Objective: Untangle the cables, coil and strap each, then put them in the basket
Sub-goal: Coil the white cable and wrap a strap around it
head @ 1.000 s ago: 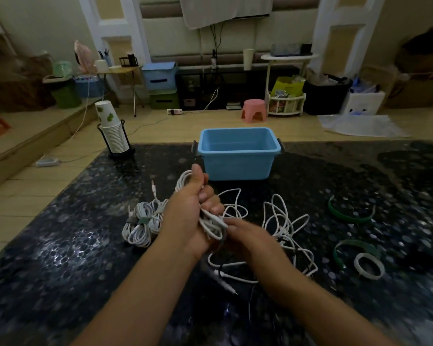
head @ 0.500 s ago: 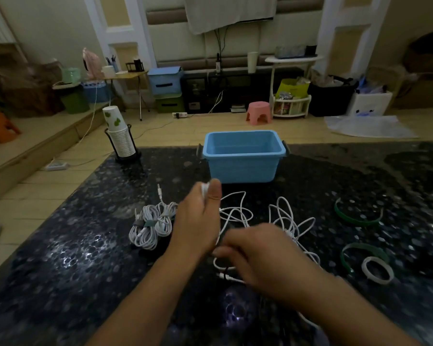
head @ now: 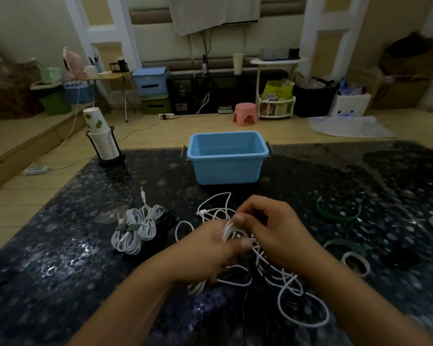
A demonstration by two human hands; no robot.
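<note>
White cable (head: 235,231) bunched between both hands over desk (head: 60,258). I log left hand (head: 210,250) gripping the coil, right hand (head: 275,228) pinching a strand. Loose loops trail toward 5 o'clock. Blue basket (head: 226,168) at 12 o'clock; strapped coils (head: 135,228) at 9 o'clock.

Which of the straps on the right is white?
The nearest one, the white ring strap, closest to the table's near edge; the two straps beyond it are green.

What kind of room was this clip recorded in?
Most likely a lived-in home room, not a lab: a pink stool on wooden flooring, stacked storage boxes by the wall, and a paper cup stack on the dark stone table.
</note>
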